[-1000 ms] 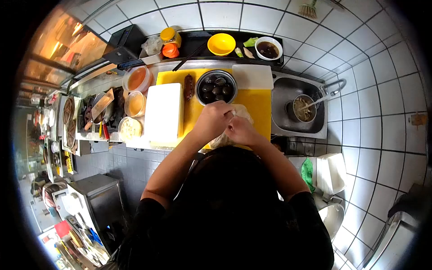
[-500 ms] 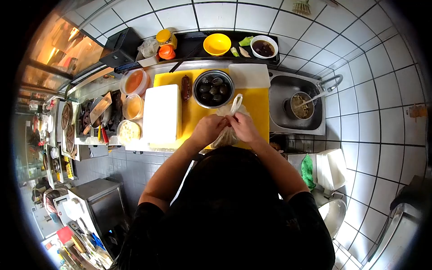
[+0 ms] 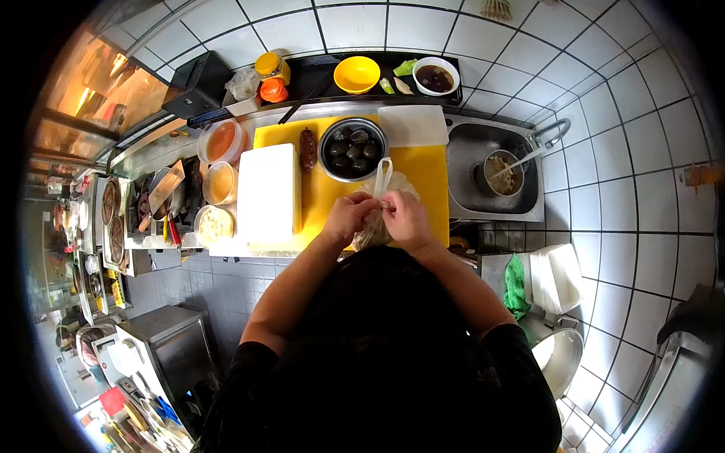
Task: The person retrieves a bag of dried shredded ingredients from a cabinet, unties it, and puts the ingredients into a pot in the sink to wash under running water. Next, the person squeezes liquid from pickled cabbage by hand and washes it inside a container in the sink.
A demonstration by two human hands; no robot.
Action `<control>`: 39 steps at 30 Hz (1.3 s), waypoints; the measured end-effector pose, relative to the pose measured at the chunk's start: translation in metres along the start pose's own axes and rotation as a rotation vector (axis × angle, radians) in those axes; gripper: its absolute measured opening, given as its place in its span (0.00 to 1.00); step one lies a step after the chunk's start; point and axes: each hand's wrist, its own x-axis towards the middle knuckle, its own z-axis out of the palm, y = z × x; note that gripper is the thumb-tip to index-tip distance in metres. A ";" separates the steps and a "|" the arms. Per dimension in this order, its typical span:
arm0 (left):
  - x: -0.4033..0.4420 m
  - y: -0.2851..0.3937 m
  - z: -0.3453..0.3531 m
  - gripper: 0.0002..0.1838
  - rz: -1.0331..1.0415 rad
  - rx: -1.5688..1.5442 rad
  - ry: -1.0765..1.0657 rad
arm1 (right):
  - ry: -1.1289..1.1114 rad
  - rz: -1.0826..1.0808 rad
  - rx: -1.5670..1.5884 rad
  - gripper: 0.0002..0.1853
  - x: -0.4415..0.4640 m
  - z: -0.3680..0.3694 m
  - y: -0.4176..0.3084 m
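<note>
My left hand [image 3: 349,217] and my right hand [image 3: 406,221] meet at the knotted neck of a thin plastic bag [image 3: 370,233], fingers pinched on it. The bag's white handle loop stands up above my fingers, and its contents look brownish. It rests at the front of a yellow cutting board [image 3: 428,179]. Just beyond is a metal bowl [image 3: 325,163] of dark, egg-like items [image 3: 355,151]. A dark red sausage [image 3: 308,149] lies left of the bowl, beside a thick white block [image 3: 267,192].
Three tubs [image 3: 220,183] line the left side, near a stove [image 3: 143,198] with a cleaver. Water runs into a pot [image 3: 504,174] in the sink [image 3: 466,198] at right. A black shelf [image 3: 321,89] behind holds a yellow bowl [image 3: 356,75] and a white bowl [image 3: 436,76].
My hands have come down from the bag's top to its neck, closer to me. The white handle loop, earlier hidden by my hands, now stands above them.
</note>
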 end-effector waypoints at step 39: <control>-0.026 0.010 0.024 0.10 0.312 0.713 -0.049 | -0.378 0.019 -0.005 0.07 -0.002 -0.026 0.007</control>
